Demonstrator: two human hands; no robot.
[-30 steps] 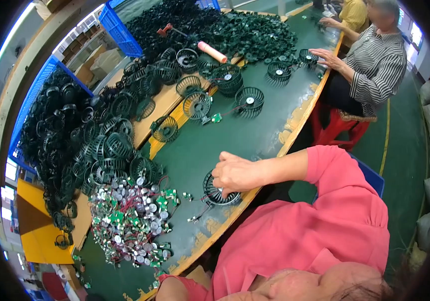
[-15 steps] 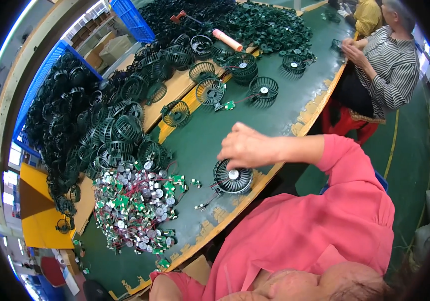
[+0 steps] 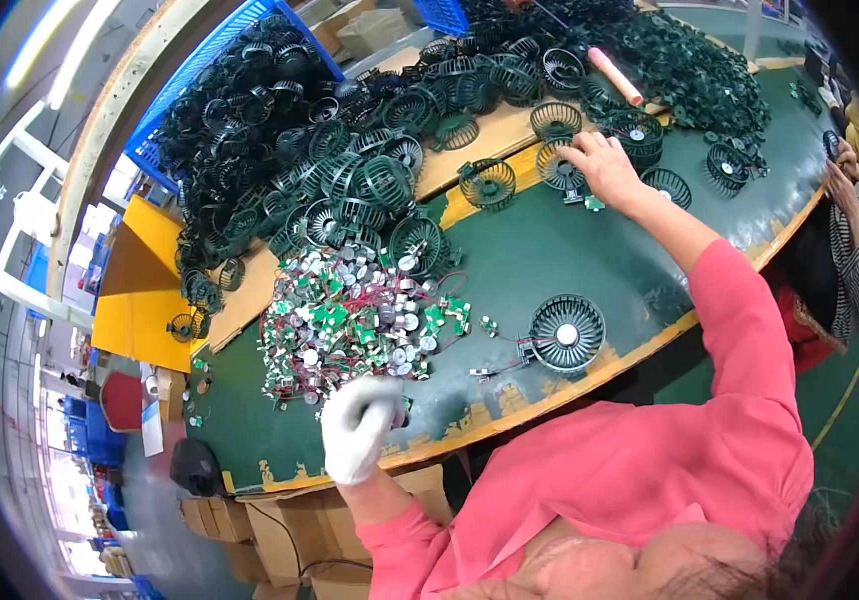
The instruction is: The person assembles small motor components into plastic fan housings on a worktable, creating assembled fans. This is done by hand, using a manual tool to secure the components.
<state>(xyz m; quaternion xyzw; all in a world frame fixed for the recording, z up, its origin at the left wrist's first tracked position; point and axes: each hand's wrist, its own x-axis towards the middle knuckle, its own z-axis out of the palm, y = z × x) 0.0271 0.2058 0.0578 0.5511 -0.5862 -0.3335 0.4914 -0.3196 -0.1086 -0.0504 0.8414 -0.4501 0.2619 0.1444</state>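
Note:
My left hand [image 3: 357, 430], in a white glove, hovers at the near edge of a heap of small silver motors [image 3: 354, 315] with red wires and green circuit boards. Its fingers look bent but are blurred, and a small dark thing shows beside them. My bare right hand [image 3: 604, 168] reaches to the far side, its curled fingertips on the rim of a black fan cage [image 3: 556, 168]. A green board [image 3: 592, 203] lies beside that cage. Nearer to me, another black fan housing [image 3: 567, 333] with a silver motor in its middle lies flat, its wires trailing left.
Black cages [image 3: 349, 170] are heaped at the far left beside a blue crate [image 3: 189, 80]. A pink tube [image 3: 614, 76] lies by a pile of dark green parts [image 3: 704, 75]. More fan housings [image 3: 726, 165] stand to the right. A co-worker's hand [image 3: 842, 165] is at the far right.
My right hand has left the near fan housing and moved up to a cage farther away. My gloved left hand has come into view by the motors. The whole view has shifted.

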